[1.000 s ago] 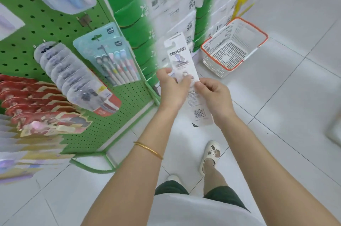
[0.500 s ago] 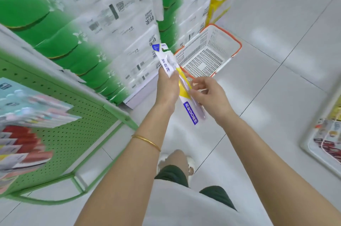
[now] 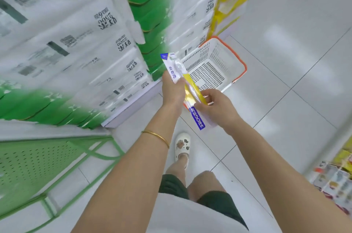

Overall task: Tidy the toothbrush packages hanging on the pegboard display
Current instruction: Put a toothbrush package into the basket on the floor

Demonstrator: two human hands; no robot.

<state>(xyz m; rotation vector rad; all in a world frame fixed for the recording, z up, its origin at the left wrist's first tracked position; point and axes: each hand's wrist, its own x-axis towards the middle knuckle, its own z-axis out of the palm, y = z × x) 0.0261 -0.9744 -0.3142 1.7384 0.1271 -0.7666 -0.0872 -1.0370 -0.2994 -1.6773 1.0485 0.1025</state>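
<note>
above the basket [image 3: 215, 65], my left hand [image 3: 172, 90] and right hand [image 3: 215, 107] clamp one toothbrush package [image 3: 187, 88]; next it needs rehanging on the pegboard [image 3: 34, 164].

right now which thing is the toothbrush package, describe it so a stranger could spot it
Find the white basket with the orange rim on the tiled floor. Just in front of it, the left hand and right hand together hold the toothbrush package, a long narrow card. It alone has a yellow middle and a blue FROG strip.
</note>
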